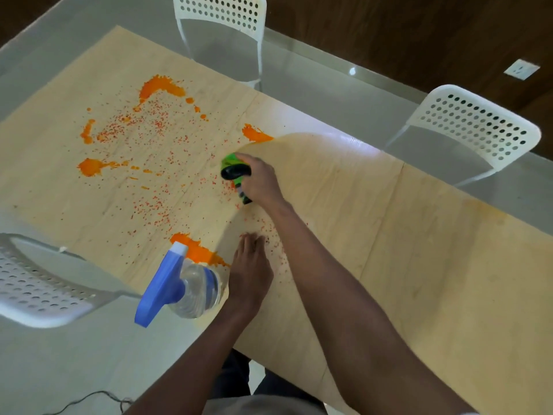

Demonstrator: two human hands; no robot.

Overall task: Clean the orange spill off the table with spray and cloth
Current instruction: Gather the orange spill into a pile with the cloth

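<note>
Right hand (260, 181) curls its fingers round the green-and-black cloth wad (235, 172) mid-spill, left hand (250, 271) flat with fingers relaxed on the pale wooden surface (419, 265), and a wide stroke risks smearing the orange paint puddles (161, 86) or toppling the nearby clear blue-triggered spray bottle (179, 286).

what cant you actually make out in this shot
Head view, the only one:
- Green and black tool: the right hand curls round it, hiding its shape; cloth, sponge or scrubber is unclear.
- Spray bottle: its base is hidden by its own body, and any label is blurred.
- Orange spill: partly covered by the bottle's blue trigger head.
- Left hand: its palm faces down, so contact with the table is unclear.
</note>
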